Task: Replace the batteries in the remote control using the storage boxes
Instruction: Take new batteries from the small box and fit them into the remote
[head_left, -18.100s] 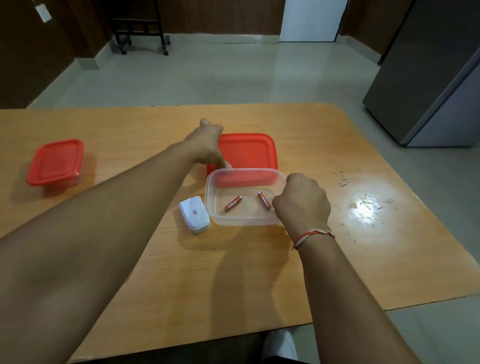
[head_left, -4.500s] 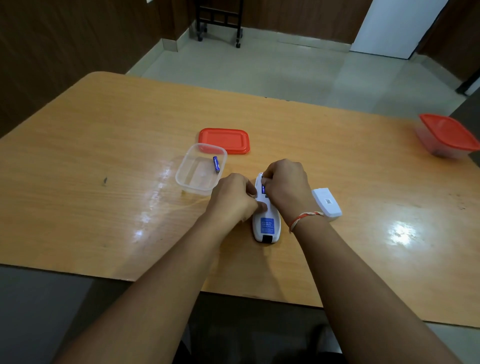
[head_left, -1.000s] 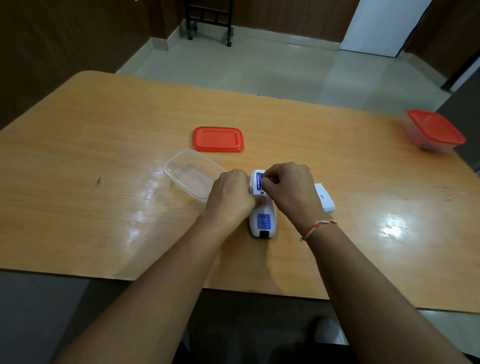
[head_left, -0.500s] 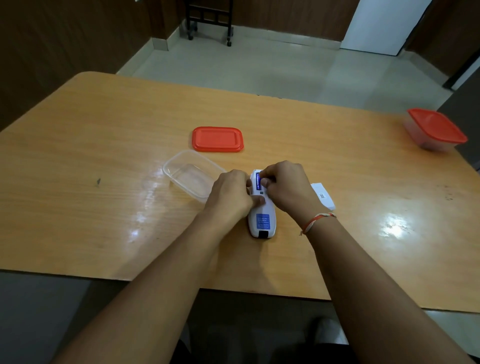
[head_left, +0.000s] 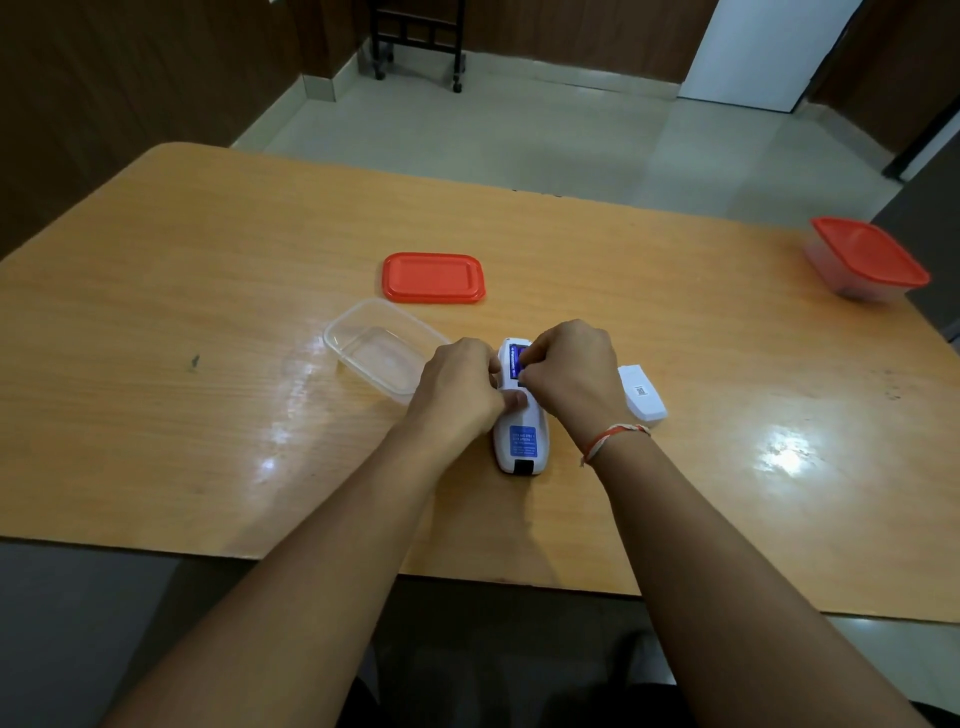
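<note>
Both forearms extend forward and converge. The left hand (head_left: 457, 387) is palm down, fingers curled, gripping the left side of the remote control (head_left: 521, 426), thumb tip laid across its back. The right hand (head_left: 569, 374), just beside the left, is knuckles up with fingers curled, fingertips pressing at the far end of the remote control. The right wrist carries a thread band (head_left: 613, 439).

Table (head_left: 208, 291) under my hands: wood-grain top, glossy, throwing back glare. Remote (head_left: 521, 436) and its loose cover (head_left: 641, 392) look like smooth white plastic; open box (head_left: 382, 351) clear plastic, its lid (head_left: 434, 278) red plastic, faintly shiny. Woven thread band (head_left: 613, 435) on my wrist.
</note>
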